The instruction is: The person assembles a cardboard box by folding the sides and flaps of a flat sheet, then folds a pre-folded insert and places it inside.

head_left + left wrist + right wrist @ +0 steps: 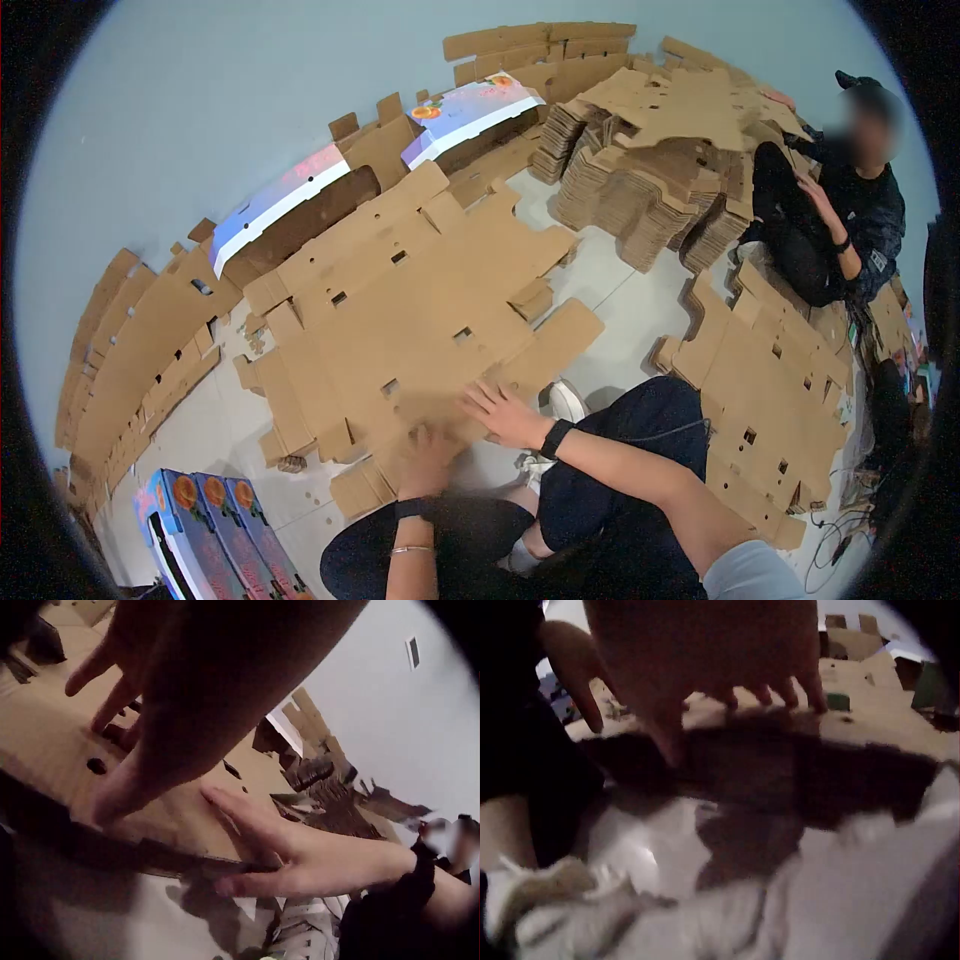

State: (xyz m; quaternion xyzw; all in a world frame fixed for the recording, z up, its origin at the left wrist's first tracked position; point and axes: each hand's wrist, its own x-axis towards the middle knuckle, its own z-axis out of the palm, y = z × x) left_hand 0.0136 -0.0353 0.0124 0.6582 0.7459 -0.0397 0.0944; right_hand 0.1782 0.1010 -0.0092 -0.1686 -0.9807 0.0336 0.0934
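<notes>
Though under hands [503,416], cardboard [425,310] between printed boxes [235,535] and stack [632,200].

The head view is bright and evenly lit, its fisheye lens bending outlines near the black, rounded edges; the left hand [428,462] smears with motion. Both wrist views are dim and grainy, the right blurrier, with glare and a dark shadow on the floor [664,829].

The cardboard [410,315] is plain brown, the wall [250,100] pale blue.
</notes>
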